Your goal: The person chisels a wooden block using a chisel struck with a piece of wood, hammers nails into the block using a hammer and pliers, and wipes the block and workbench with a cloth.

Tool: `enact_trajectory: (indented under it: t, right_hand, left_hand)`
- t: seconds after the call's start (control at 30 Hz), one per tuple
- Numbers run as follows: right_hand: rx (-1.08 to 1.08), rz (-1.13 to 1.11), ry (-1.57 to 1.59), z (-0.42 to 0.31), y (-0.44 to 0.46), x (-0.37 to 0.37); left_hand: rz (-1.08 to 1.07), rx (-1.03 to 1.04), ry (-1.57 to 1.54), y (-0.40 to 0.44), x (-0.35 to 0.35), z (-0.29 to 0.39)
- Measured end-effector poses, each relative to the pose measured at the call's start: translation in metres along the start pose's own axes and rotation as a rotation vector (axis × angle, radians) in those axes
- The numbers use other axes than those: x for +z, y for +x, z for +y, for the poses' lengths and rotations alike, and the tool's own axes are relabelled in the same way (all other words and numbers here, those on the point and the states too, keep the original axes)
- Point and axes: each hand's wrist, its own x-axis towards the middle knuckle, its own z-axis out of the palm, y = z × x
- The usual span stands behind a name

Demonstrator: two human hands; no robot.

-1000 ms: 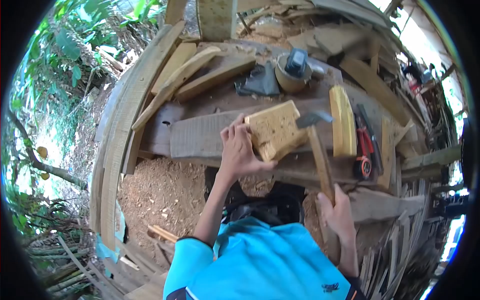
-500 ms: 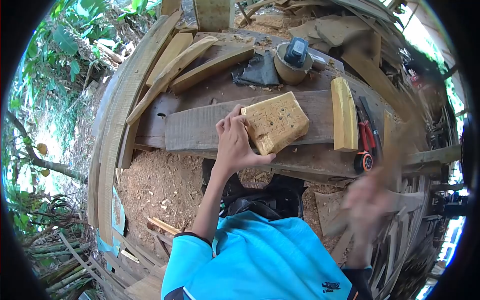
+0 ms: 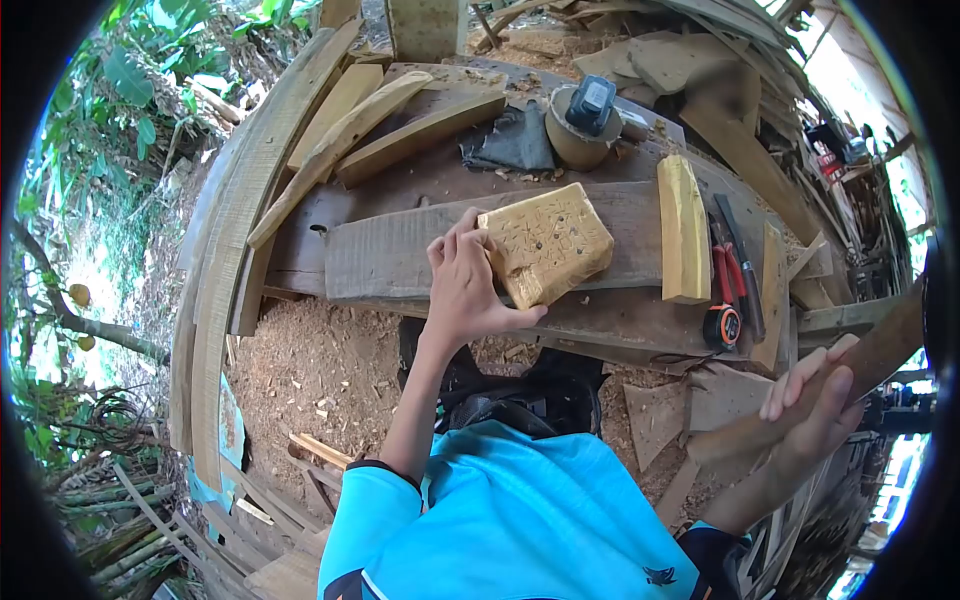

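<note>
My left hand (image 3: 468,282) grips a yellowish wooden block (image 3: 555,245) by its left side, thumb along the near edge and fingers curled at the far corner. Short cut marks and a few dark holes cover the block's top, and a notch shows near my thumb. It rests on a thick grey plank (image 3: 390,255) on the workbench. Off to the right, my right hand (image 3: 815,410) is wrapped around a thick wooden handle (image 3: 875,350), raised and slanting up to the right. The tool's head is not clearly visible at the dark picture edge.
Right of the block lie a squared yellow wood piece (image 3: 684,230), red-handled pliers (image 3: 722,275), a dark flat tool (image 3: 740,255) and a tape measure (image 3: 722,327). Behind are a dark cloth (image 3: 512,140) and a round container (image 3: 580,135) with a battery-like item (image 3: 592,105). Long boards (image 3: 225,250) stand left.
My right hand, blurred before, has swung outward to the right with the wooden handle, which now shows clearly. The left hand and block stay in place.
</note>
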Motion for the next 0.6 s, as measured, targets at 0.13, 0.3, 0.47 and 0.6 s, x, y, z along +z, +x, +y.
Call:
enact_trajectory:
  t: [0.13,0.3,0.47,0.6]
  right_hand:
    - [0.102,-0.460,-0.505,0.072,-0.018,-0.003]
    - [0.671,-0.810,-0.628,0.056,-0.003,0.015]
    - [0.189,-0.465,-0.397,0.013,-0.001,-0.010]
    - [0.010,-0.116,-0.125,0.000,0.000,0.002]
  left_hand:
    - [-0.002,-0.001,0.000,0.000,0.000,-0.002]
    - [0.035,0.008,0.035,0.002,0.002,-0.001]
    - [0.001,0.015,0.029,0.000,0.000,-0.002]
    - [0.017,0.023,0.010,0.001,0.002,-0.004]
